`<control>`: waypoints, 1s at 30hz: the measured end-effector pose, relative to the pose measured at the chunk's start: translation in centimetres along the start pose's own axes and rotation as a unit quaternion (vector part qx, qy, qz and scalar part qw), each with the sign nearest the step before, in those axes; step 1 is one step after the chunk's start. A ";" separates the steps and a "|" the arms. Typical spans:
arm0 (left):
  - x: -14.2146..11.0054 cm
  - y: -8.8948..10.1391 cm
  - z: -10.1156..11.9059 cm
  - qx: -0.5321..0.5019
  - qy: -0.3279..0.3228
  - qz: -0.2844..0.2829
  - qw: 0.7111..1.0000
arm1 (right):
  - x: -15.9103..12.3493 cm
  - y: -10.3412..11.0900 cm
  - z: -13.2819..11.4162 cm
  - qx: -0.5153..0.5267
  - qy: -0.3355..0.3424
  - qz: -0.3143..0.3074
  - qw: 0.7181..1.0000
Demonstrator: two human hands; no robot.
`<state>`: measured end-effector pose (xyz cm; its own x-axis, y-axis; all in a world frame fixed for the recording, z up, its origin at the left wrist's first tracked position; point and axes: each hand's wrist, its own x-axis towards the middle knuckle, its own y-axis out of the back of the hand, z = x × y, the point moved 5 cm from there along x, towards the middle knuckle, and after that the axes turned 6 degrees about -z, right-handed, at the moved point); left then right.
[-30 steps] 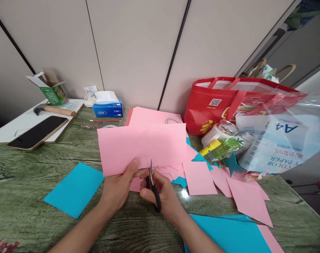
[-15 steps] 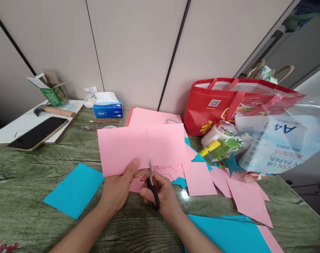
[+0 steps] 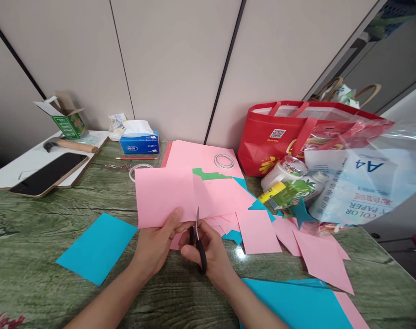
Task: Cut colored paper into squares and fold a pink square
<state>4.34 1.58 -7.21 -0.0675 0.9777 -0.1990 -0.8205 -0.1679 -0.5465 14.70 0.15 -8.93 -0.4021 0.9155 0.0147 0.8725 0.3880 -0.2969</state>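
My left hand (image 3: pixel 160 242) pinches a pink sheet of paper (image 3: pixel 164 196) at its lower right corner, thumb on the front, and keeps it raised above the table. Black-handled scissors (image 3: pixel 199 244) are in my right hand (image 3: pixel 206 249), blades pointing up beside the sheet's right edge. The fingertips of both hands are close together. Behind the scissors, pink paper pieces (image 3: pixel 225 194) overlap in a pile, with a jagged green strip (image 3: pixel 213 175) at the back. I cannot tell whether the nearest pink piece touches the held sheet.
Blue sheets lie to the left (image 3: pixel 98 249) and front right (image 3: pixel 293 301). A phone (image 3: pixel 50 173) and hammer (image 3: pixel 74 145) rest on a white board at left. At the back are a tissue box (image 3: pixel 139 142), tape rolls (image 3: pixel 224 161) and a red bag (image 3: pixel 266 137).
The pink sheet's right-hand portion, beyond the slit, has dropped away from the held part, uncovering the green strip and both tape rolls. The held part and the scissors have shifted slightly right.
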 end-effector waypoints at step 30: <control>0.2 0.4 -0.1 0.023 -0.006 0.003 1.000 | -0.2 0.6 1.3 -0.029 -0.048 0.047 0.997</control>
<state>4.06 1.67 -7.50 -0.0798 0.9780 -0.1927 -0.8454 -0.1689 -0.5068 14.98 0.06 -10.38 -0.3392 0.9351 -0.1025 0.9215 0.3084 -0.2363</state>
